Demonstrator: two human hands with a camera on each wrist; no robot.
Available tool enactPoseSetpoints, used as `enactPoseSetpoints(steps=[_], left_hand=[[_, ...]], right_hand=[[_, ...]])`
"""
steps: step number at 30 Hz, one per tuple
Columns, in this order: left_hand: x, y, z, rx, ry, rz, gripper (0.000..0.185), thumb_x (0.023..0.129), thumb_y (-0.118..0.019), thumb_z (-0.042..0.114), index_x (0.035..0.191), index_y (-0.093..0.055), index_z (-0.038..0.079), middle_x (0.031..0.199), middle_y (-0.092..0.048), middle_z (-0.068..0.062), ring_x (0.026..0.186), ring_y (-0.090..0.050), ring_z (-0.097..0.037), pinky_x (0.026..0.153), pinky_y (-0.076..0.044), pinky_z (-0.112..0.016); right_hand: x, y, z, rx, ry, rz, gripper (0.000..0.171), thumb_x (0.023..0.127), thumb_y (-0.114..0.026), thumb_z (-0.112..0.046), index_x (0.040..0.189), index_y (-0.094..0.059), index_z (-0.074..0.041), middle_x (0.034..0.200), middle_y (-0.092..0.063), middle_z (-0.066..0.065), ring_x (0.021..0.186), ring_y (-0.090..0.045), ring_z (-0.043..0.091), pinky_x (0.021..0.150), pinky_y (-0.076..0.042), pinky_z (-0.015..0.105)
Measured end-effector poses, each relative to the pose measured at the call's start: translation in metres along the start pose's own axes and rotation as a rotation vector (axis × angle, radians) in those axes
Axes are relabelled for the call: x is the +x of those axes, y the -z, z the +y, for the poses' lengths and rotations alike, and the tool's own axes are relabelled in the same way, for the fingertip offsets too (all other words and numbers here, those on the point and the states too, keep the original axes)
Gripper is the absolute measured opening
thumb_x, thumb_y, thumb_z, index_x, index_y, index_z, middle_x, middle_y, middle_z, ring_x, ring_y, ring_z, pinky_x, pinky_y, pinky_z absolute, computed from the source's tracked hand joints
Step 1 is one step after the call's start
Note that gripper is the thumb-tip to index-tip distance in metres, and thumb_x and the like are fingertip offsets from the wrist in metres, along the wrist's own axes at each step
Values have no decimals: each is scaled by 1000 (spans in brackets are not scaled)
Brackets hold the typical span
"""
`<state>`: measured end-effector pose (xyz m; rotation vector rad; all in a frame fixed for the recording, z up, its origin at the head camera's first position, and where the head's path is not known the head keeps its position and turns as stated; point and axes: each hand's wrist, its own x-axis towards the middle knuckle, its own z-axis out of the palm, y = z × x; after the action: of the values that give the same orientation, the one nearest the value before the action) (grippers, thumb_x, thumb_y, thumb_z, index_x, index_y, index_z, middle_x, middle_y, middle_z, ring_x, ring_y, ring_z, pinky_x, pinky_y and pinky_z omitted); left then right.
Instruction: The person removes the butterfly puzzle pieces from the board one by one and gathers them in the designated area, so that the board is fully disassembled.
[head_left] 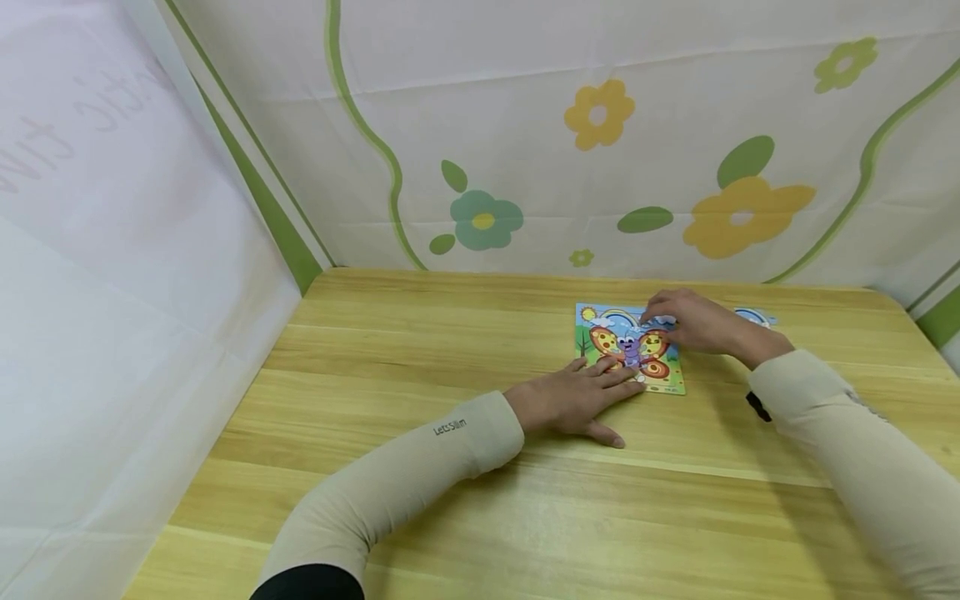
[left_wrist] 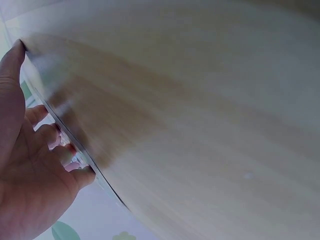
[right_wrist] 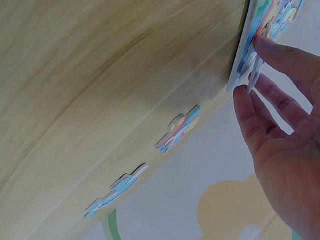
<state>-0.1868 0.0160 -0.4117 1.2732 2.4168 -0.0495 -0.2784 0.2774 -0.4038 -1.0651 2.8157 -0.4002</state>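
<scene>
White fabric backdrop with green vines and orange, teal and green flowers (head_left: 525, 50) across the far side; light wood-grain table (head_left: 442, 350) in front of it. Two beige fabric sleeves, left one (head_left: 420, 458) lettered, right one (head_left: 832, 442), reach in from the near side. Left hand (head_left: 573, 402): fingers spread, resting on the near-left part of the board, thumb out on the tabletop. Right hand (head_left: 701, 323): thumb and fingers pinching a thin jigsaw piece (right_wrist: 256, 72) at the board's far-right part; can't tell if the piece is seated. Flat square jigsaw board with a coloured picture (head_left: 678, 386) lies on the table, right of centre, toward the far edge; it holds a purple-bodied butterfly with red-and-yellow wings, sun and rainbow, partly covered by both hands. Two loose pieces lie on the table to the right of the board, apart from each other: a light-blue-and-white knobbed piece (right_wrist: 117, 192) and a smaller red, green, blue and yellow knobbed piece (right_wrist: 179, 128).
</scene>
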Motion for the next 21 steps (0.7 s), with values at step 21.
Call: enactPoseSetpoints(steps=[21], left_hand=[[0,-2,-1,17,-5,11,87,104,-45,67,171,-5,29,179,1,7,165,7,-20,134,-10,-48]], right_hand=[[-24,13,11,65,-138,36,52,91,-72,7,139,-55,15,137,-59,38,124,-58,56,102,-48,68]])
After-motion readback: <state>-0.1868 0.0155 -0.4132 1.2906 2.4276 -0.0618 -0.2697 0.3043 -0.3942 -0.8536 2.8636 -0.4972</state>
